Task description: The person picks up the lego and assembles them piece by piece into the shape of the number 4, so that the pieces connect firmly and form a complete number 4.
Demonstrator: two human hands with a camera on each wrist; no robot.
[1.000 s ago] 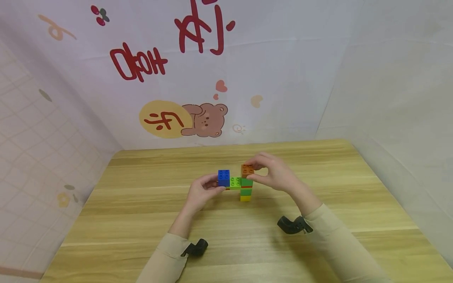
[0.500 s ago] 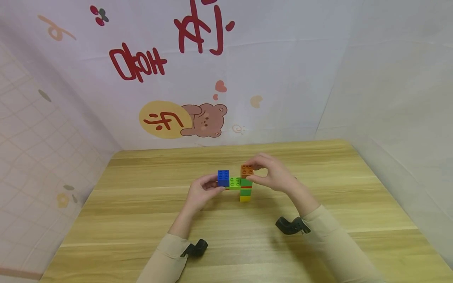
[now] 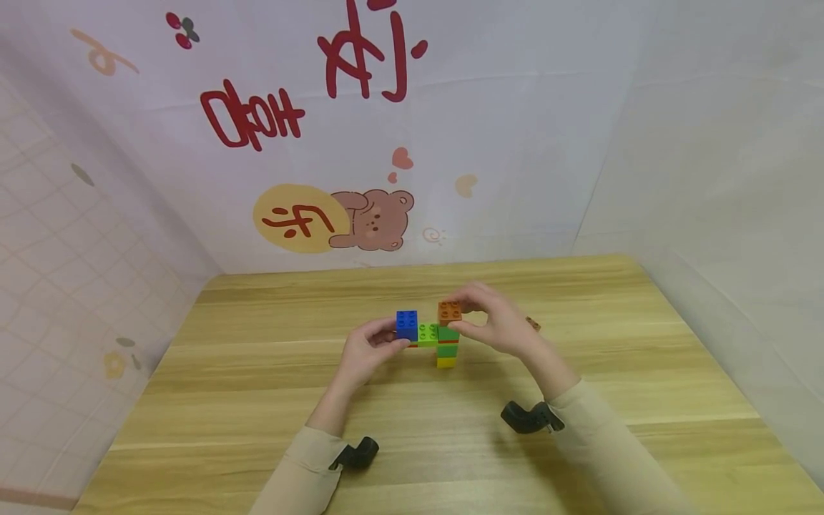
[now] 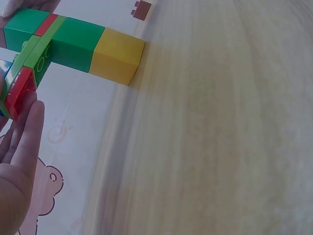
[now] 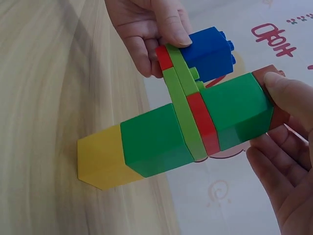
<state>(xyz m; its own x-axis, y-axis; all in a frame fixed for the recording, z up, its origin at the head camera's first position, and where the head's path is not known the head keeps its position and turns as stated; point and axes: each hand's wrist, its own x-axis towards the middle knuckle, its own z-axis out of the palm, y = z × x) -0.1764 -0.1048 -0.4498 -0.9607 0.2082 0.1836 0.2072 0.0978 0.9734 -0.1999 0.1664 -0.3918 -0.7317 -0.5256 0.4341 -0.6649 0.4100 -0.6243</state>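
Observation:
A building-block tower stands on the table, with a yellow brick [image 5: 105, 156] at the bottom and a green brick [image 5: 155, 142] above it. Light green plates [image 3: 428, 334] stick out leftward from it; a red plate [image 5: 203, 123] and a second green brick [image 5: 238, 110] sit higher. My right hand [image 3: 496, 322] pinches the brown brick [image 3: 449, 313] on top between thumb and fingers. On the side arm, my left hand [image 3: 370, 350] holds the end with the blue brick [image 3: 407, 326], thumb at its lower edge, fingers by the small red plate [image 5: 164, 58] beneath.
Behind my right wrist, a loose brown brick [image 3: 533, 323] lies on the wooden table [image 3: 270, 400]. A white printed cloth [image 3: 515, 143] rises along the table's back edge. Each sleeve carries a black wrist mount [image 3: 528, 418].
My right hand and forearm have shifted very slightly downward, and the loose brown brick behind the wrist has come into view. My left hand keeps its hold; the tower stays put.

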